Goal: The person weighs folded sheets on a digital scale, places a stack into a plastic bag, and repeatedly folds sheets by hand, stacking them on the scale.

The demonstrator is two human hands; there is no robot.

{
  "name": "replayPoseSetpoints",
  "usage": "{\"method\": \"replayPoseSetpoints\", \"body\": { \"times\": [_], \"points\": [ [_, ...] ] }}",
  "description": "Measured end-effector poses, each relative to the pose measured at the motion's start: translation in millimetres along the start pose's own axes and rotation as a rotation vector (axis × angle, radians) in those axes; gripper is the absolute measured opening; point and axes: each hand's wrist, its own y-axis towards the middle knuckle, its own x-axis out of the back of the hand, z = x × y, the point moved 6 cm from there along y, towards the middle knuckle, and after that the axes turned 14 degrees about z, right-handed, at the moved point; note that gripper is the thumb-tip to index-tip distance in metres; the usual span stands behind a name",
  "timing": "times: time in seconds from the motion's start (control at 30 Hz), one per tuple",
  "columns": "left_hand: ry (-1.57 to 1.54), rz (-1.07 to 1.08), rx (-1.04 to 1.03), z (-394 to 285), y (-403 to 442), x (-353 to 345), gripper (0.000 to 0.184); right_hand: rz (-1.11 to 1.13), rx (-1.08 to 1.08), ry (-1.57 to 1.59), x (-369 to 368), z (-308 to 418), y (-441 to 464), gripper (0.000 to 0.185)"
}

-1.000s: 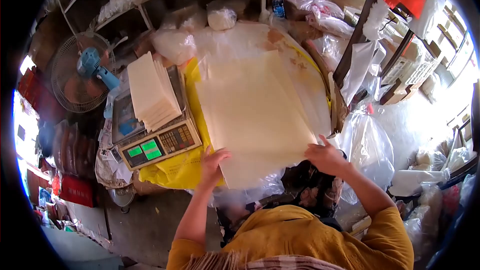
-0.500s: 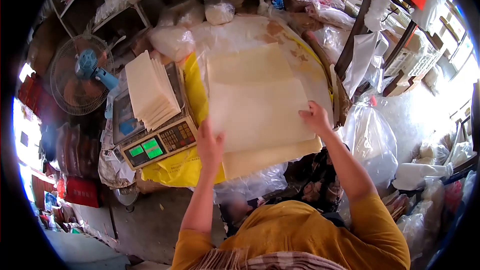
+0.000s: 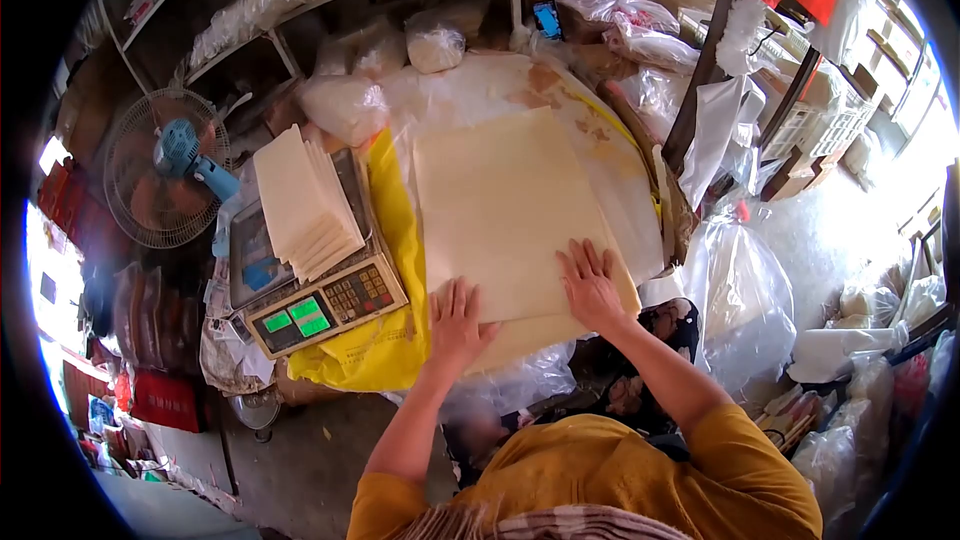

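A large cream-coloured sheet lies flat in front of me, its near part overlapping or folded along a line close to my body. Whether it is paper or a thin food sheet I cannot tell. My left hand rests on its near left corner, fingers stretched forward. Flat on the near right part lies my right hand, fingers spread. To the left, a stack of folded cream sheets sits on a digital scale with lit green displays.
Yellow plastic lies under the scale's right side. A blue fan stands farther left. Beyond the sheet are a pale covered worktop and plastic bags. A clear bag stands at right.
Both hands have left the side edges of a paler, raised-looking sheet and now lie flat near its close end. The sheet has settled onto the surface.
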Motion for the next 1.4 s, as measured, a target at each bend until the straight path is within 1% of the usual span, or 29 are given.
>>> {"method": "replayPoseSetpoints", "body": {
  "times": [0.03,0.1,0.13,0.17,0.2,0.23,0.27,0.33,0.37,0.43,0.47,0.53,0.57,0.6,0.63,0.7,0.77,0.8,0.83,0.9,1.0,1.1,1.13,1.2,1.23,1.27,1.3,1.37,1.4],
  "points": [
    [0.019,-0.005,-0.02,1.8,-0.9,3.3,0.048,0.019,-0.007,0.003,-2.0,-1.4,2.2,0.051],
    [0.0,0.032,-0.066,28.6,-2.4,-3.7,0.042,0.062,-0.024,0.009,-3.7,-3.1,3.4,0.051],
    [-0.009,0.053,-0.092,35.9,-1.4,0.3,0.04,0.112,-0.05,0.062,3.8,2.8,3.4,0.051],
    [-0.029,0.12,-0.046,42.4,-1.2,3.0,0.04,0.159,-0.072,0.111,13.7,12.4,5.6,0.051],
    [-0.049,0.189,0.002,41.2,-3.1,20.9,0.039,0.208,-0.094,0.162,25.2,25.5,7.1,0.05],
    [-0.069,0.26,0.05,38.6,-5.4,38.1,0.039,0.157,0.085,0.253,40.4,50.2,7.8,0.051],
    [-0.105,0.273,0.057,28.7,-5.6,58.1,0.04,0.106,0.264,0.345,53.9,75.5,6.5,0.051],
    [-0.179,0.303,0.071,6.5,-0.8,85.9,0.044,0.166,0.303,0.19,65.1,113.2,18.5,0.054],
    [-0.204,0.033,0.06,4.9,1.2,102.3,0.044,0.196,0.323,0.111,71.8,122.5,22.9,0.055],
    [-0.245,-0.507,0.037,7.5,-9.9,130.4,0.046,0.076,0.369,0.231,97.2,123.9,25.6,0.053],
    [-0.491,-0.584,0.086,26.6,-12.0,117.3,0.048,0.02,0.395,0.288,107.8,123.7,26.3,0.052],
    [-0.995,-0.717,0.192,64.7,-19.7,70.8,0.05,-0.167,0.668,0.25,129.4,119.0,4.6,0.046],
    [-0.996,-0.629,0.192,64.4,-22.6,58.6,0.051,-0.259,0.801,0.231,136.6,112.3,-11.6,0.044],
    [-0.998,-0.543,0.194,60.9,-26.0,50.2,0.052,-0.216,0.714,0.221,131.8,102.1,-20.7,0.038],
    [-0.999,-0.454,0.199,57.5,-29.8,40.6,0.053,-0.152,0.671,0.303,112.2,83.5,-25.6,0.041],
    [-0.707,-0.341,-0.007,46.8,-34.6,26.4,0.041,-0.02,0.573,0.471,53.2,38.6,-30.6,0.047],
    [-0.411,-0.128,-0.344,32.8,-42.3,18.3,0.033,0.161,0.494,0.755,30.2,6.4,-37.3,0.041],
    [-0.755,0.039,-0.206,36.4,-39.8,5.0,0.028,0.245,0.45,0.892,23.2,-0.8,-36.8,0.038],
    [-0.912,0.064,0.015,41.6,-36.5,2.9,0.035,0.269,0.118,1.117,22.3,-10.0,-31.1,0.024],
    [-1.201,0.117,0.463,47.9,-33.1,-0.8,0.048,0.308,-0.154,1.022,2.2,-31.2,-14.4,0.022],
    [-0.696,-0.008,0.506,48.4,-16.4,2.6,0.067,0.233,-0.261,0.666,8.0,-32.1,0.2,0.031],
    [-0.134,-0.051,0.073,9.4,0.4,12.2,0.082,0.259,-0.293,0.634,5.3,-29.0,11.1,0.052],
    [-0.054,0.093,0.08,6.0,-0.2,-3.6,0.08,0.202,-0.24,0.534,11.4,-21.5,12.0,0.059],
    [-0.014,0.096,0.035,5.8,-0.3,-1.8,0.077,0.078,-0.135,0.328,30.4,-3.6,10.9,0.075],
    [0.007,0.097,0.008,5.4,3.1,2.8,0.076,0.056,-0.017,0.202,42.0,8.2,13.2,0.078],
    [0.012,0.099,-0.021,5.3,4.4,8.8,0.067,0.039,0.099,0.077,51.5,20.6,12.2,0.082],
    [-0.016,0.084,-0.052,13.6,7.4,5.2,0.065,0.023,0.215,-0.05,56.3,30.7,10.7,0.087],
    [-0.07,0.056,-0.114,41.9,11.3,-5.9,0.06,0.208,0.29,-0.071,45.8,21.3,8.4,0.082],
    [-0.14,0.097,-0.119,52.9,8.9,-2.1,0.057,0.301,0.326,-0.081,39.9,13.5,5.2,0.08]
  ]
}}
